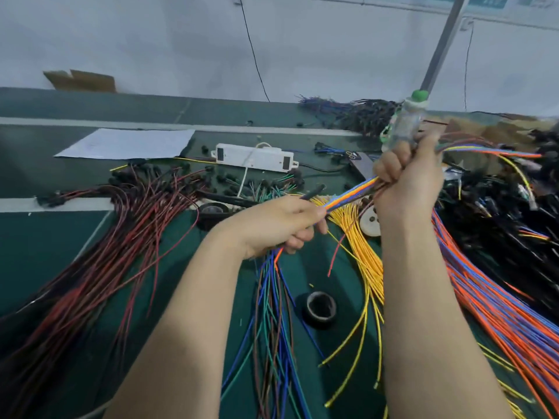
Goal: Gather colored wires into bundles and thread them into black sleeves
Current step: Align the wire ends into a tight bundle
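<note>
Head view: coloured wire bundle [351, 195] held between two fists above the counter [60, 243].
The left hand [281, 226] grips its near end together with a black sleeve [313, 191]; the right hand [406, 184] clasps it farther along. Light and limp, probably splaying: best pinched near the tips. Wire ends hide inside the left fist.

The right hand [406, 186] hides the wire bundle [351, 194] inside its grip.

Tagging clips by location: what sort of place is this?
Likely a wiring assembly bench: heaps of red wires and yellow wires on a green mat, a black tape roll, a gripped wire bundle.
</note>
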`<state>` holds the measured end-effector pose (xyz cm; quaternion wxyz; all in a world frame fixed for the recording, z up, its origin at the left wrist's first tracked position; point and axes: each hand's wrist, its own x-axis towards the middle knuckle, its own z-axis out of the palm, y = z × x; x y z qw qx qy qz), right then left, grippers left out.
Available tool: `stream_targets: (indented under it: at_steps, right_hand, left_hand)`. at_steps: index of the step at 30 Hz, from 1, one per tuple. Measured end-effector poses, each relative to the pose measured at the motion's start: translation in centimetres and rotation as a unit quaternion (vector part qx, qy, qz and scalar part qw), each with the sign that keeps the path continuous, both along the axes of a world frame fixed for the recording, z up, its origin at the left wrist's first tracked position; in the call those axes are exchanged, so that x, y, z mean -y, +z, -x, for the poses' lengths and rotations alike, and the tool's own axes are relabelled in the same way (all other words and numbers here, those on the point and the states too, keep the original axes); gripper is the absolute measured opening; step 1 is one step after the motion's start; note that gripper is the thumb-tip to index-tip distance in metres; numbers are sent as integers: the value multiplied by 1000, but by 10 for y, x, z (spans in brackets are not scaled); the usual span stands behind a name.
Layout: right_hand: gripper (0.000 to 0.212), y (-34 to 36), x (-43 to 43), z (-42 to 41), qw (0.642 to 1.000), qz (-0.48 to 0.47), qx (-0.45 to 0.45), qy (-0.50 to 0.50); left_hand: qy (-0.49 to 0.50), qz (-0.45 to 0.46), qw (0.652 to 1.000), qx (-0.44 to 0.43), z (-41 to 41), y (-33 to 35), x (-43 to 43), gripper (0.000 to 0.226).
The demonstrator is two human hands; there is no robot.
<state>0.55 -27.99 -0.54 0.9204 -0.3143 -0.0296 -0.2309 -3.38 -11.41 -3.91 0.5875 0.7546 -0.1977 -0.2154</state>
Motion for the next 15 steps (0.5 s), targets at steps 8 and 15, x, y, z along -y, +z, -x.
stream_targets:
  at_steps: [8,15]
  right_hand:
    - [43,-34,-5,4,991,-106,-33,79]
    - [51,-38,-6,4,994,-82,-60,27]
  left_hand:
    - [34,-64,997,25,-10,-14,-4,29]
    - [-3,-158,987,38,-8,-15,1,47]
